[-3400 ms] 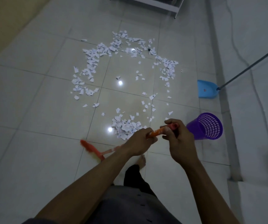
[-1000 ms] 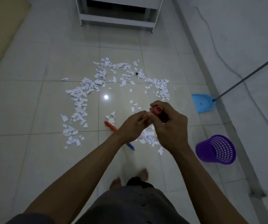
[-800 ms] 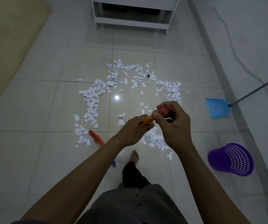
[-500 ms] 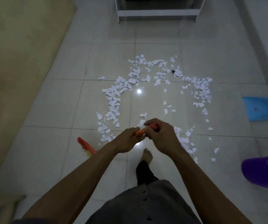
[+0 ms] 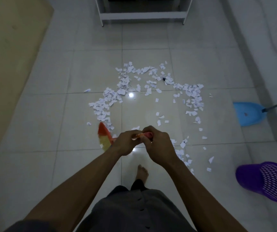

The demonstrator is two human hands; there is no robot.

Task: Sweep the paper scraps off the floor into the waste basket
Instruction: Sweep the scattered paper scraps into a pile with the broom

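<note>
1. Gathering is the step in hand: left hand (image 5: 126, 143) and right hand (image 5: 157, 144) both curl round the orange broom handle (image 5: 141, 135), with the broom head (image 5: 104, 136) just left of the grip.
2. Paper scraps (image 5: 193, 96) ring the floor beyond the grip; the waste basket (image 5: 266, 180) sits well off to its right.
3. Next, likely: sweep the left arc inward, with light strokes.

I read this as a dim room in a home: glossy pale floor tiles (image 5: 51, 114), a white furniture frame (image 5: 142, 15) at the far end, a tan mat (image 5: 9, 47) on the left, a bare foot (image 5: 142, 171), and a plastic dustpan (image 5: 246, 114) and waste basket (image 5: 249, 176) by the wall (image 5: 268, 47).
</note>
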